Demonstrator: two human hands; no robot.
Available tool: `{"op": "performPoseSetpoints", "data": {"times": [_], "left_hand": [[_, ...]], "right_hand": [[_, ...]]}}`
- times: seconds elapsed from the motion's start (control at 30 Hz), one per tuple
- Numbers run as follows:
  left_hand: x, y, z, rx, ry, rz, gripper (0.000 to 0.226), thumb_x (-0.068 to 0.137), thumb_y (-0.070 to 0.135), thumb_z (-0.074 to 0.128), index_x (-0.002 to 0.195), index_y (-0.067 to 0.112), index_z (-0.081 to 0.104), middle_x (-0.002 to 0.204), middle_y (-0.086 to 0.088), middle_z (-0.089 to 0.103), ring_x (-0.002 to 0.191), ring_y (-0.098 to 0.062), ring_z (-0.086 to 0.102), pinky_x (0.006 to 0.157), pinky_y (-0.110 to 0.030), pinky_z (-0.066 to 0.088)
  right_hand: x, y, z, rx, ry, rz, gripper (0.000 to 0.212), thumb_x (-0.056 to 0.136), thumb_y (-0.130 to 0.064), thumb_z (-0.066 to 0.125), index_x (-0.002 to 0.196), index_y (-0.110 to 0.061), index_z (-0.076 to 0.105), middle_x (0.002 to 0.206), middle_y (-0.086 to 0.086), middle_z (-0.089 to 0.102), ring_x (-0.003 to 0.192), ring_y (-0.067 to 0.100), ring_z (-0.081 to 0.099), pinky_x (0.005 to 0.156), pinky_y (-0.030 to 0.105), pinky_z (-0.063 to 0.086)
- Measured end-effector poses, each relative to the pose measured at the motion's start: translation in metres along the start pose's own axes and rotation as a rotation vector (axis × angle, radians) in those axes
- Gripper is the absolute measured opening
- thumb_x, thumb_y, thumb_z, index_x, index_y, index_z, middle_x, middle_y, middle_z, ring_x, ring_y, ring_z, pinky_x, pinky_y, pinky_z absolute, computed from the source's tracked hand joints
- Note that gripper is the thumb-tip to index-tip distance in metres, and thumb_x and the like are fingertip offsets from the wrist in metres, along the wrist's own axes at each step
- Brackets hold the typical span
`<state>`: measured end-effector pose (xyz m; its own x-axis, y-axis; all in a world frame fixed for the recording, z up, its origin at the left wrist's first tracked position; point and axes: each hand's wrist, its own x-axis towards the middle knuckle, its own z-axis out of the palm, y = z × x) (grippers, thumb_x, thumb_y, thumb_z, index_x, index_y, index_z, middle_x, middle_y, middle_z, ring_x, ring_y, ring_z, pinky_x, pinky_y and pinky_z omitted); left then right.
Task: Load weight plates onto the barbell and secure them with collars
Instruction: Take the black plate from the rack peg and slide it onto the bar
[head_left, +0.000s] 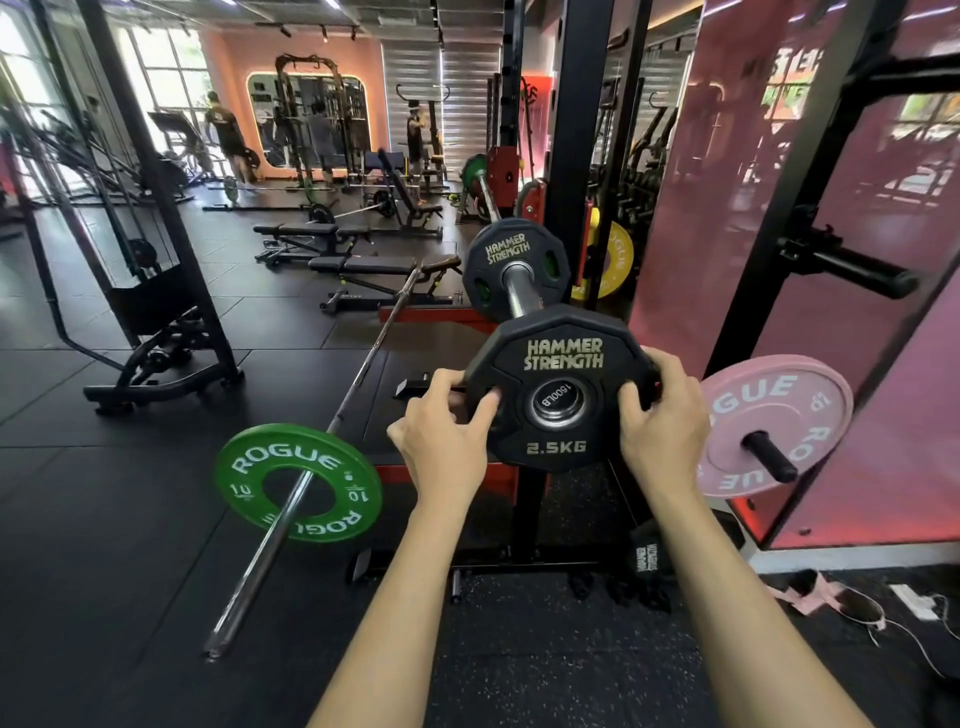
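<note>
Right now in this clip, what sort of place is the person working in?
A gym, on the free-weights floor. Both hands hold a black 2.5KG plate on the end of a racked barbell, adjustable benches stand in rows beyond, and a pink plate hangs on a rack peg.

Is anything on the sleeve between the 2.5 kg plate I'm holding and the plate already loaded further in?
Nothing visible. Both hands, left hand and right hand, grip the 2.5 kg plate at the sleeve's end, and the bare sleeve runs clear to the loaded plate. No collar shows there.
</note>
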<state>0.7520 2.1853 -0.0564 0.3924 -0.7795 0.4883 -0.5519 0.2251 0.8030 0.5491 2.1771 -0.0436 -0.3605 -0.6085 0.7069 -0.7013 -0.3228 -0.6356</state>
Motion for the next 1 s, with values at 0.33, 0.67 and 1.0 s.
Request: {"op": "performPoseSetpoints", "data": {"times": [0.33,0.67,1.0], "left_hand": [[0.002,-0.004,-0.001,0.029,-0.053,0.036,0.064,0.076,0.075,0.058,0.126,0.037,0.052,0.111,0.019,0.06,0.104,-0.01,0.051,0.1,-0.038,0.029],[0.039,-0.016,0.031,-0.026,0.035,0.029,0.091,0.065,0.077,0.072,0.139,0.032,0.044,0.132,0.013,0.053,0.124,-0.015,0.045,0.111,-0.049,0.029],[0.124,-0.03,0.093,0.039,0.089,0.065,0.08,0.068,0.075,0.068,0.13,0.026,0.056,0.125,0.012,0.059,0.116,-0.013,0.049,0.103,-0.04,0.03]], "right_hand": [[0.006,0.015,-0.004,-0.022,-0.145,-0.011,0.063,0.083,-0.051,0.054,0.14,-0.026,0.043,0.128,-0.002,0.056,0.119,0.02,0.047,0.103,0.049,0.039],[0.037,0.03,0.015,-0.123,-0.142,0.016,0.097,0.073,-0.078,0.059,0.148,-0.023,0.031,0.142,-0.002,0.044,0.131,0.019,0.035,0.106,0.026,0.023],[0.104,0.062,0.091,-0.13,-0.147,-0.023,0.089,0.075,-0.069,0.067,0.145,-0.022,0.038,0.139,-0.002,0.049,0.125,0.021,0.042,0.107,0.038,0.036]]}}
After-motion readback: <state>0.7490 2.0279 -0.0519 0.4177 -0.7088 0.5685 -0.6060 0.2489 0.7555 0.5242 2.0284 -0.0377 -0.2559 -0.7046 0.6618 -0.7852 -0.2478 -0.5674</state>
